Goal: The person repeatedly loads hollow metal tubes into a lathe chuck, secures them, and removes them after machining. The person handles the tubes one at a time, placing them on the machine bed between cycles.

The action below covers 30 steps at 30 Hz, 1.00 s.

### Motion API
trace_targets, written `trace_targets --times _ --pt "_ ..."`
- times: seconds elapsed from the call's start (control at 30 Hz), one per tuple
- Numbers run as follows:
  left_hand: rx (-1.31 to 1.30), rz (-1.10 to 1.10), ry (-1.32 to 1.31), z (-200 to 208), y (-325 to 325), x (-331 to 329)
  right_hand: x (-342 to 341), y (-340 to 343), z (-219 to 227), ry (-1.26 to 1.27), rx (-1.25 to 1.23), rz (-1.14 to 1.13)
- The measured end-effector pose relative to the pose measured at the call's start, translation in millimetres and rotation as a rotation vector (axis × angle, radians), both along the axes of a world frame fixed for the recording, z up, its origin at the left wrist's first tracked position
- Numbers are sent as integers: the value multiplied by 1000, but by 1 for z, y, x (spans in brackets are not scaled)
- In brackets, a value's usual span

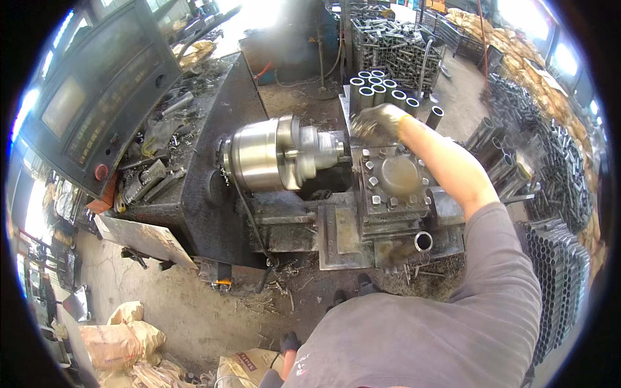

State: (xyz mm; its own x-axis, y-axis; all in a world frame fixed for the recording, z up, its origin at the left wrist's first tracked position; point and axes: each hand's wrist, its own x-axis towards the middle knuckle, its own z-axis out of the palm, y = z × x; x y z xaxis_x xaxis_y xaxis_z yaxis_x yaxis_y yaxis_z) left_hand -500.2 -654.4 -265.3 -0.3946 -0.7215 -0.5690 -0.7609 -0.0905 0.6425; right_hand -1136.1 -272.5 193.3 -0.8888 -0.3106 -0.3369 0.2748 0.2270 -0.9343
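Note:
My right arm reaches across a lathe. The gloved right hand (378,123) is blurred, at the far edge of the square tool post (396,178), close to the upright steel tubes (376,87); its fingers and anything in them cannot be made out. Left of the post is the shiny lathe chuck (262,155), its stepped jaws pointing toward the post. Low at the front, my left hand (290,341) in a dark glove hangs beside a paper sack (249,365); its fingers are too small and dark to read. A ring-ended tube (424,242) shows at the carriage's near side.
The dark headstock (220,161) carries scrap and metal pieces on top. More tubes (498,158) lean at the right, near stacked tubes (556,278). A crate of metal parts (394,48) stands behind. Chips litter the floor (259,304); crumpled sacks (123,343) lie lower left.

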Motion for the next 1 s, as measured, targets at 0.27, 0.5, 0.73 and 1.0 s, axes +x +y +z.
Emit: trace_targets --times 0.27,0.5,0.73,1.0 --pt "-236 -773 -449 -20 -21 41 8 -53 81 1583 698 -185" --pt "-113 -817 -42 -24 -22 -79 -38 -59 -12 779 856 993" --pt "221 -374 147 -9 35 -108 -62 -63 -74 774 815 1293" --pt "-537 -1334 -117 -52 20 -15 -136 -19 -127 989 716 1637"
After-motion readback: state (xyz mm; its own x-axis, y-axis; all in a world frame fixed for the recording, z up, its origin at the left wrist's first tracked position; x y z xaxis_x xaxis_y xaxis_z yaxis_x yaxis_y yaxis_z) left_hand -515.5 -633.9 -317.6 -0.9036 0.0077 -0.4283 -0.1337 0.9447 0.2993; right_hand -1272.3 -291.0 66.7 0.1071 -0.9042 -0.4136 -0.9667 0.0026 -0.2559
